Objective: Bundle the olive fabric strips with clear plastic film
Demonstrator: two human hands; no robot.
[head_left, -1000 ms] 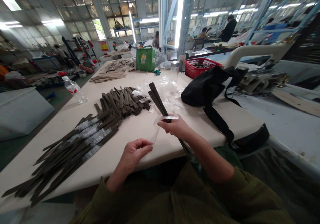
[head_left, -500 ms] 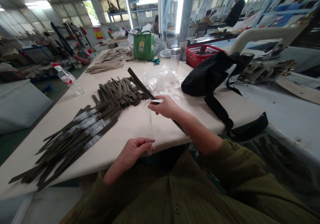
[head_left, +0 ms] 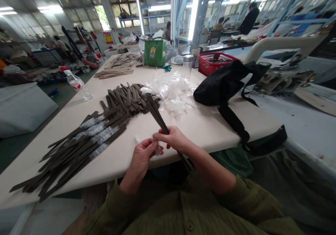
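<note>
My right hand (head_left: 174, 138) is closed round a few dark brown fabric strips (head_left: 156, 114), which slant from the table's middle down under my wrist. Close beside it, my left hand (head_left: 144, 155) pinches a thin clear plastic piece (head_left: 158, 150); the two hands' fingertips meet at it. Left of my hands lie dark strips with clear plastic wrapped about their middles (head_left: 97, 131). Beyond these is a heap of loose dark strips (head_left: 128, 98). A pile of clear plastic pieces (head_left: 174, 91) rests past my right hand.
On the pale table (head_left: 123, 158) stand a plastic bottle (head_left: 78, 86), a green bag (head_left: 154, 53), a clear flask (head_left: 187, 67) and a red basket (head_left: 214, 61). A black bag (head_left: 217, 84) with a strap lies at right, near a machine (head_left: 283, 74). People work in the background.
My hands have come together; the plastic stretched between them is now bunched at the fingertips. My right hand and the strips have moved down toward me.
</note>
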